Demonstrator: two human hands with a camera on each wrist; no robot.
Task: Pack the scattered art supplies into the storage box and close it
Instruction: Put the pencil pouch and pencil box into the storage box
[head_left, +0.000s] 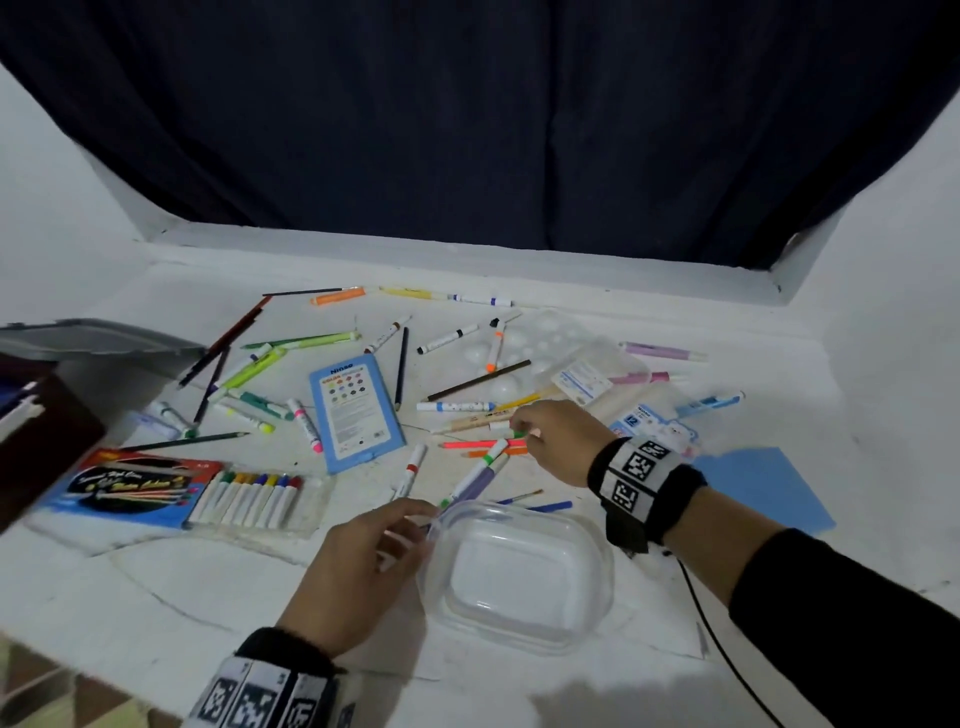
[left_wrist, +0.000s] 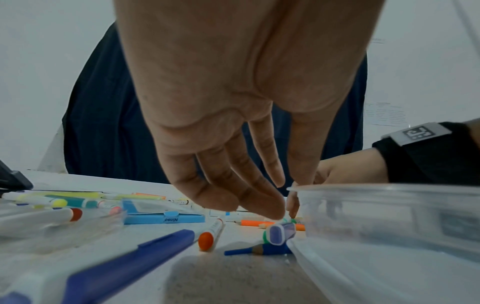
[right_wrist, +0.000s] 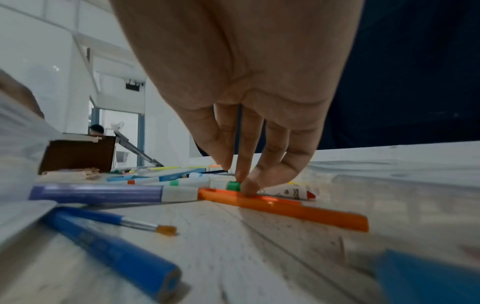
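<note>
Markers and pencils lie scattered over the white table. A clear plastic container stands open at the front centre. My left hand holds its left rim, the thumb on the container side and the fingers outside the wall. A purple marker leans at that rim, just beyond the fingertips. Farther back, my right hand pinches the end of a white marker with a green band. That marker rests on the table against an orange marker.
A brown box with a raised grey lid stands at the left edge. A marker set, a pencil pack and a blue case lie left of centre. A clear palette and blue paper lie to the right.
</note>
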